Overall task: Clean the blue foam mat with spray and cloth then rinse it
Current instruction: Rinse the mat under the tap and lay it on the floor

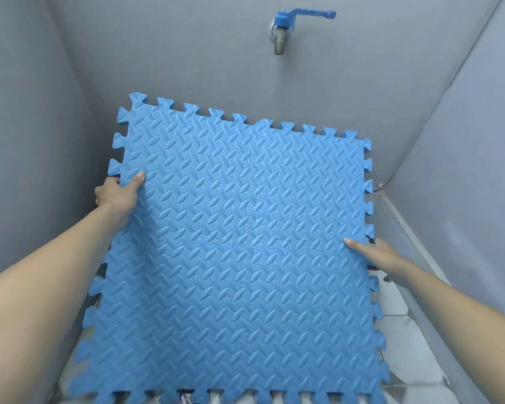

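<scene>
Blue foam mat [239,246] held up between both hands, tilted with its patterned face toward the camera, far edge raised toward the grey back wall [187,53], near edge low over the pale tiled floor [414,339]. Roughly square, so no real long axis; sides running away from the body, top edge slanting down to the right. Left hand [115,196] clamped on the left toothed edge, thumb pressed flat on the face, fingers wrapped behind. Right hand [376,255] gripping the right edge lower down and nearer the body, thumb on the face, fingers probably curled behind, though hidden by the mat. Hands well apart, one per side, mat spanning the gap.

Tap [280,39] with its blue lever handle [309,14] fixed high on the back wall, above and beyond the mat's far edge, slightly right of its middle, spout pointing down. No water visible. No spray bottle or cloth in view, which suggests the rinsing stage. Next move likely hinges on bringing the far edge up under the spout, with the left hand nearer the tap's height and a hand freed for the lever.
</scene>
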